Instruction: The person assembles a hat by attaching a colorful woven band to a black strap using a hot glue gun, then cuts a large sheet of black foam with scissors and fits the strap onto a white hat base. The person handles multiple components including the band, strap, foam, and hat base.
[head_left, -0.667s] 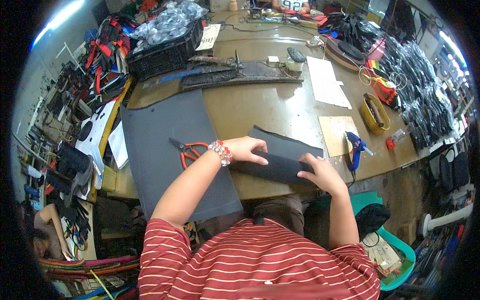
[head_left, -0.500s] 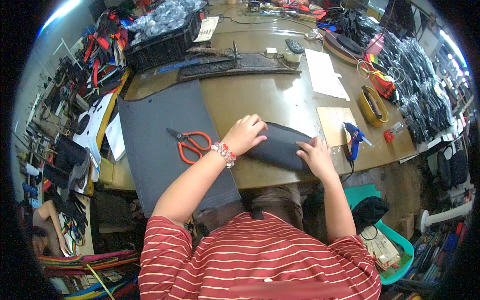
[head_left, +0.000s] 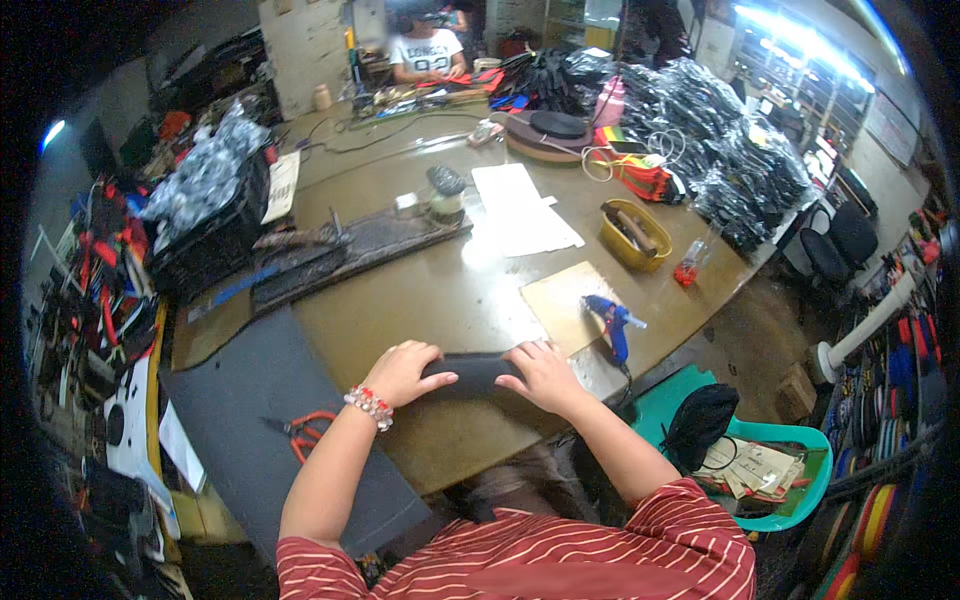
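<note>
A worker in a red striped shirt [head_left: 690, 535] holds a dark piece [head_left: 470, 369] with 2 hands over the near side of a brown worktable [head_left: 375, 318]. The left hand [head_left: 405, 373], a beaded bracelet [head_left: 370, 406] at its wrist, is closed around the left end, thumb toward the near edge; the right hand [head_left: 543, 377] grips the right end in the same way, leaving a narrow dark band showing between them. Whether the piece touches the tabletop cannot be told. At left, a large dark sheet [head_left: 235, 385] spreads under the left forearm, bearing a pair of orange-handled cutters [head_left: 298, 427]. To the right of the hands, a blue glue gun [head_left: 612, 328] lies at the edge of a tan board [head_left: 556, 298], near a yellow tub [head_left: 655, 264]. White papers [head_left: 515, 205] lie farther back, beyond the hands. A black crate [head_left: 205, 262] filled with clear plastic stands at the far left, and across the table sits a person in a white shirt [head_left: 428, 50].
</note>
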